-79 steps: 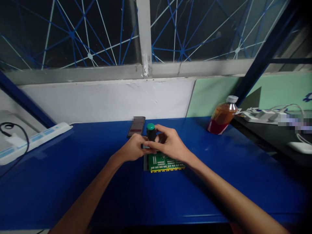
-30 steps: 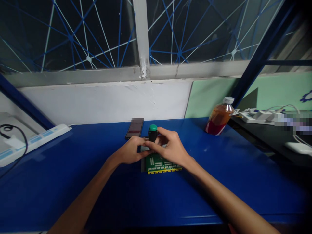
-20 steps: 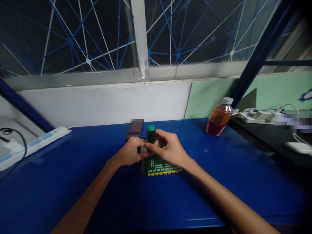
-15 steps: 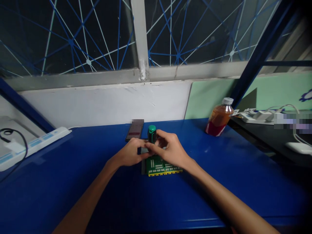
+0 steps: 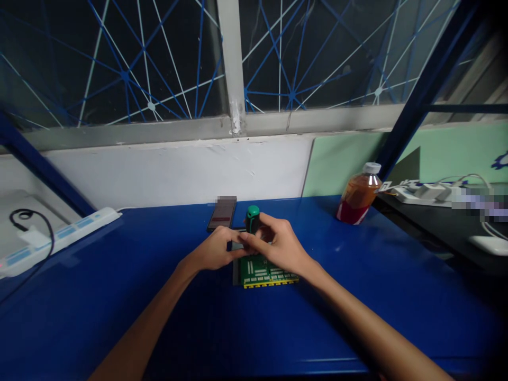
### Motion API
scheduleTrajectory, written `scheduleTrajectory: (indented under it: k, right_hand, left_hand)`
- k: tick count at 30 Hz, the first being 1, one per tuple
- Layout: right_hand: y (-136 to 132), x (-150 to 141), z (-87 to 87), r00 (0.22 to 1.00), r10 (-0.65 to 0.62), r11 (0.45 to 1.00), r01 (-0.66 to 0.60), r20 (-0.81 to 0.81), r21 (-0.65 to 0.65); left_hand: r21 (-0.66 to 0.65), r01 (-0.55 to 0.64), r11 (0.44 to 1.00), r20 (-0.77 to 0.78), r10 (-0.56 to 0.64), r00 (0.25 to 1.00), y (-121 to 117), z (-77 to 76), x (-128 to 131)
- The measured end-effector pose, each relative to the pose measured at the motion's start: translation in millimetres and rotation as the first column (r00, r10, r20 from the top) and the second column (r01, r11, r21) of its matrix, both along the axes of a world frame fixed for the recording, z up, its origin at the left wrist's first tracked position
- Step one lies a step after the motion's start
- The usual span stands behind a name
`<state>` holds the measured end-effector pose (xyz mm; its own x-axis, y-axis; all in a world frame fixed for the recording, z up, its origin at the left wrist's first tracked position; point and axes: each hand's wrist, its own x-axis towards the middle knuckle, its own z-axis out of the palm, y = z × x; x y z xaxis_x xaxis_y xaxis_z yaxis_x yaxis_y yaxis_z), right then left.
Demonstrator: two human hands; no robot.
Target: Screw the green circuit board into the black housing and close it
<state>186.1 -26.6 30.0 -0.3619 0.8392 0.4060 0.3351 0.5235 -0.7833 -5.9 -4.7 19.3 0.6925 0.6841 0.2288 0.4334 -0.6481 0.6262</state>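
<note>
Head: phone [image 5: 223, 214], bottle [image 5: 358, 197] beyond board [image 5: 264, 273]

A circuit board [image 5: 270, 275], screwdriver [image 5: 253, 219] and power strip [image 5: 81, 228] suggest an electronics workshop.

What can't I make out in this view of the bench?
All in the head view:
Tool: lower end hidden by the fingers of the left hand and right hand.
Board: far right part covered by the right hand.
Left fingertips: hidden behind the right thumb, so what they hold is unclear.
Phone: top pixelated, screen text too small.
Power strip: near end cut off by the left edge.
</note>
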Motion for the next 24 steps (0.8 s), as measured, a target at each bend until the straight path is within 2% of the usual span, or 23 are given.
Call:
scheduleTrajectory:
  k: [4, 11, 17, 24]
  right_hand:
    - [0.3, 0.1, -0.7, 1.000, -0.004, 1.000, 0.004, 0.006, 0.029]
    - [0.0, -0.3, -1.0, 1.000, 0.005, 1.000, -0.005, -0.015, 0.006]
    - [-1.5, -1.0, 1.2, 1.000, 0.013, 1.000, -0.013, -0.009, 0.013]
    - [-1.7, -0.7, 1.3, 1.000, 0.019, 1.000, -0.020, -0.021, -0.004]
  left_hand:
    - [0.020, -0.031, 0.999, -0.010, 0.031, 0.999, 1.1, -0.5, 0.3]
    - [-0.049, -0.007, 0.999, 0.005, 0.008, 1.000, 3.1, -5.6, -0.3]
    - [-0.053, -0.047, 0.997, 0.004, 0.048, 0.999, 3.5, -5.2, 1.0]
    - [-0.089, -0.008, 0.996, 0.004, 0.008, 1.000, 3.7, -7.7, -0.7]
